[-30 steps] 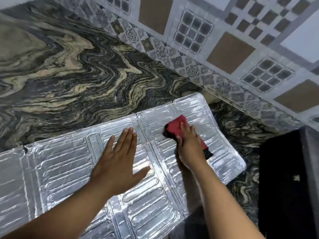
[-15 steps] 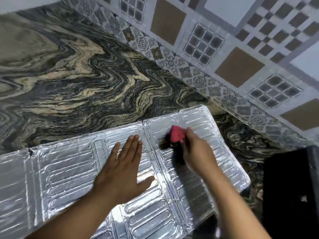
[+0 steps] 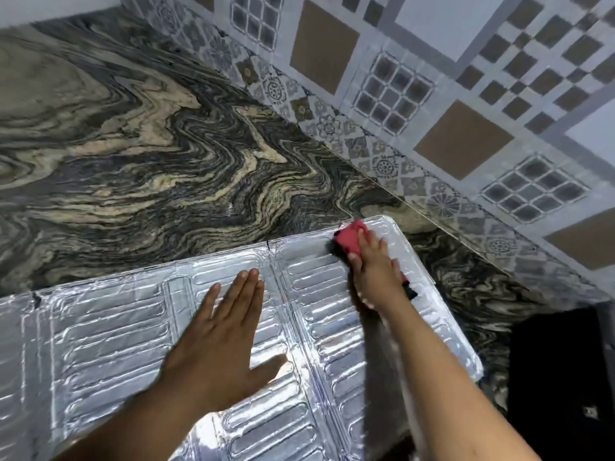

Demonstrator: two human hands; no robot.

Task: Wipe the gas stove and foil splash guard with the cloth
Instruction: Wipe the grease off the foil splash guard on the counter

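The silver foil splash guard [image 3: 109,331] lies flat on the marbled countertop, its ribbed panels spread from the left edge to the right. My left hand [image 3: 223,337] presses flat on the middle panel, fingers straight and together. My right hand [image 3: 374,271] grips a red cloth [image 3: 349,241] against the far edge of the right panel. A dark corner of the cloth sticks out behind the wrist. The black gas stove [image 3: 559,377] shows at the lower right.
The swirled grey and beige countertop [image 3: 149,161] stretches beyond the guard to the left and far side. A patterned tiled wall [image 3: 432,94] rises along the far right, close to the guard's far corner.
My right hand has slid the red cloth away from me, from mid-panel to the far edge of the right panel. The left hand has stayed pressed on the middle panel.
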